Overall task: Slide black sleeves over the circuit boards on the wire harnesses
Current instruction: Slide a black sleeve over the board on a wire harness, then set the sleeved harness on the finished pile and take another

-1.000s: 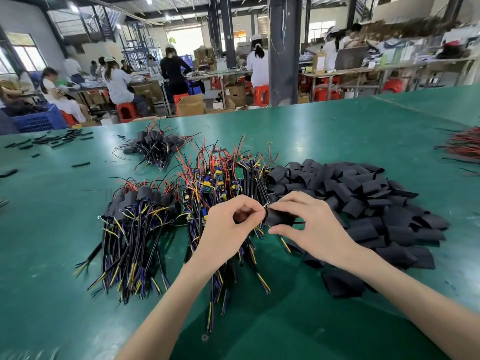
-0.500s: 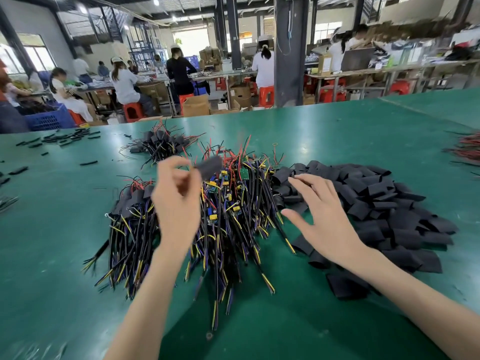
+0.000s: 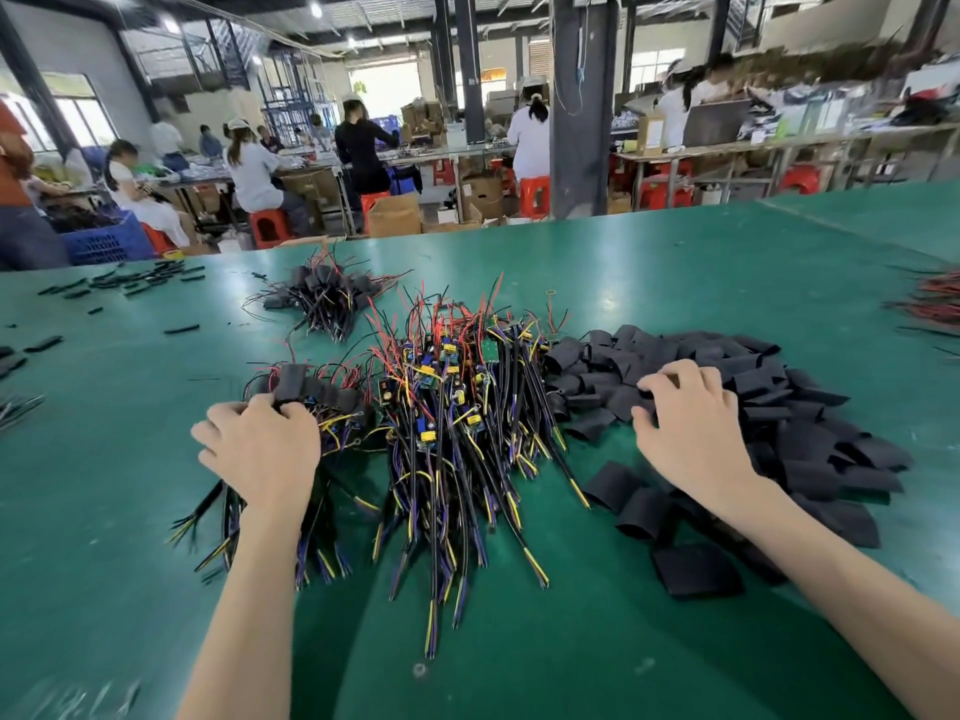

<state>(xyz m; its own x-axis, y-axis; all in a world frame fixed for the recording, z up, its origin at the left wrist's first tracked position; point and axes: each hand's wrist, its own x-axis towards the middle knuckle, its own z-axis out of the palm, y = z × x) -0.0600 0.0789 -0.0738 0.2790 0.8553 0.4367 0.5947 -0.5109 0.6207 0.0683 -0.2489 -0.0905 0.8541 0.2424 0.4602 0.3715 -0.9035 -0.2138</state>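
Note:
A heap of bare wire harnesses (image 3: 447, 402) with small circuit boards lies in the middle of the green table (image 3: 649, 283). To its right spreads a pile of flat black sleeves (image 3: 810, 407). My right hand (image 3: 685, 428) rests on that pile, fingers bent and apart, fingertips on a sleeve. To the left lies a bundle of sleeved harnesses (image 3: 332, 402). My left hand (image 3: 260, 449) is down on this bundle, fingers closed on a sleeved harness (image 3: 291, 381) whose black sleeve sticks up past my fingertips.
A second bundle of sleeved harnesses (image 3: 322, 293) lies farther back. Loose black pieces (image 3: 130, 280) are scattered at the far left, and red wires (image 3: 930, 304) at the right edge. Beyond the table, people sit at workbenches.
My left hand has carried the sleeved harness from above the middle heap down onto the left bundle. My right hand has moved right onto the sleeve pile.

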